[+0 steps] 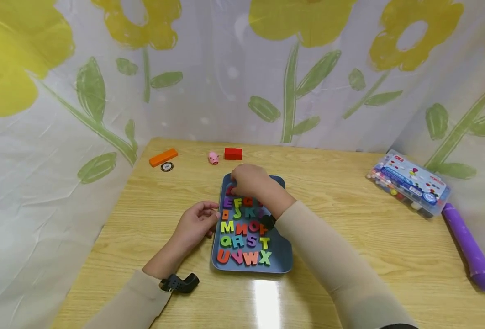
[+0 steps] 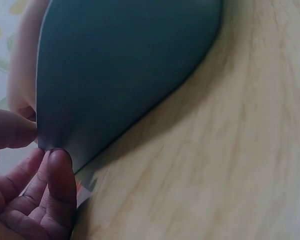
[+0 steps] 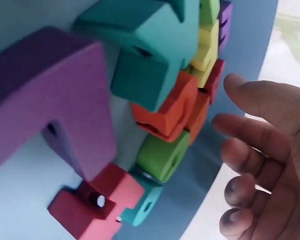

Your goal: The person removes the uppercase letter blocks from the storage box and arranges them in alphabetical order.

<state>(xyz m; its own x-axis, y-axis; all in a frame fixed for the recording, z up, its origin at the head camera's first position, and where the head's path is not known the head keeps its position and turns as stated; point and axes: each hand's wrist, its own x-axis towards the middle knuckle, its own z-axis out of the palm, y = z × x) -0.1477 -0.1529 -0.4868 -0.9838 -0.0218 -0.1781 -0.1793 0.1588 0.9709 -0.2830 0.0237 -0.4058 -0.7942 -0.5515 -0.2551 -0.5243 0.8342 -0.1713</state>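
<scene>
The blue tray (image 1: 281, 260) of foam letters (image 1: 242, 228) on the table (image 1: 349, 219) is steadied at its edge by the left hand (image 1: 195, 224), fingers pinched. The top row is covered by the right hand (image 1: 248, 180), fingers relaxed, nothing visibly held. A letter is probably being seated; careful alignment is needed next.

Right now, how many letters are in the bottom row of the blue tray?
4: an orange U, a pink V, an orange W and a green X, left to right along the blue tray's near edge. None there look hidden; the right hand covers only the top row.
</scene>
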